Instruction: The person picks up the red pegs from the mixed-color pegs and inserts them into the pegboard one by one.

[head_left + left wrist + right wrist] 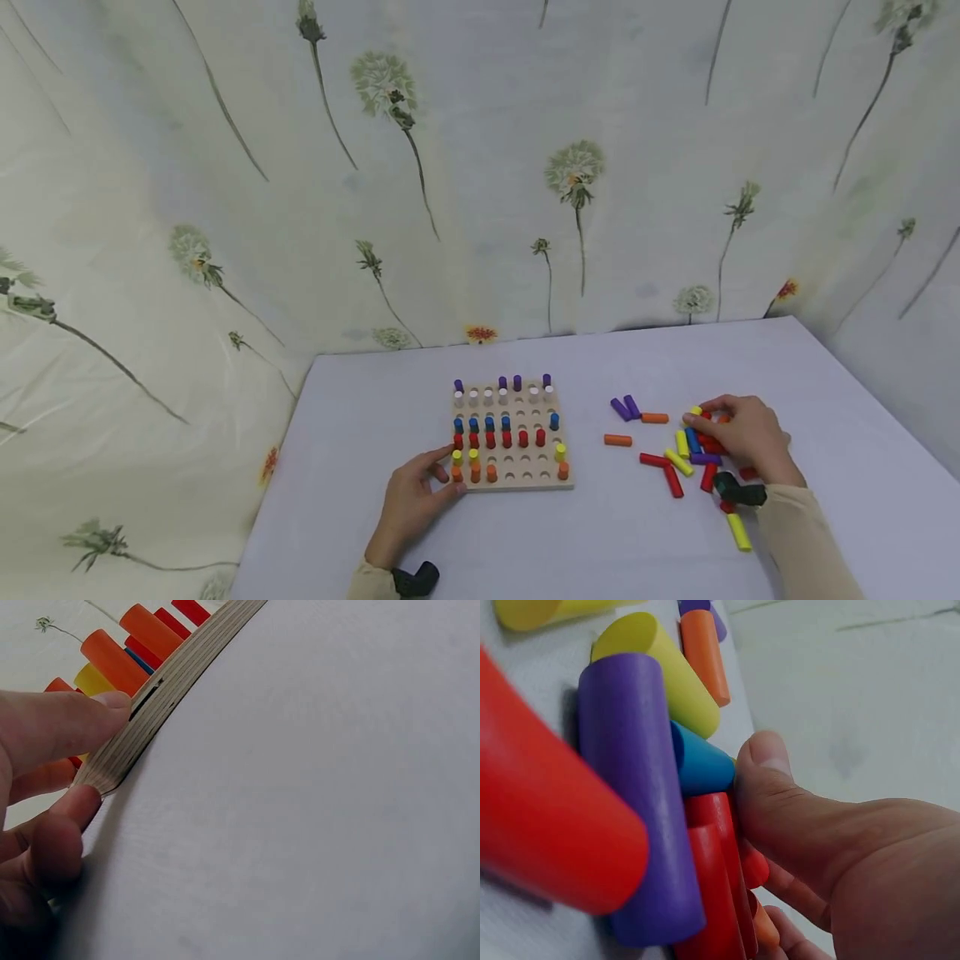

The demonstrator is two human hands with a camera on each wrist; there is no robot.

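Observation:
A wooden pegboard (517,488) bears rows of purple, white, blue, red, yellow and orange pegs, with bare holes among them. My left hand (412,496) holds the board's near left corner. In the left wrist view, the thumb (112,709) lies on its layered edge beside an orange peg (112,660), with fingers round the corner. At the loose pegs on the right, my right hand (746,433) pinches a yellow peg (697,410) between thumb and index finger. The right wrist view shows the thumb (769,769) beside a blue peg (701,761) and red pegs; the yellow peg is mostly hidden there.
Loose pegs lie scattered under and around my right hand, among them a purple peg (637,787) and a yellow peg (738,532) nearer the front. Two purple pegs and an orange peg (618,440) lie toward the board. Flower-patterned cloth (480,208) hangs behind the white table (337,400).

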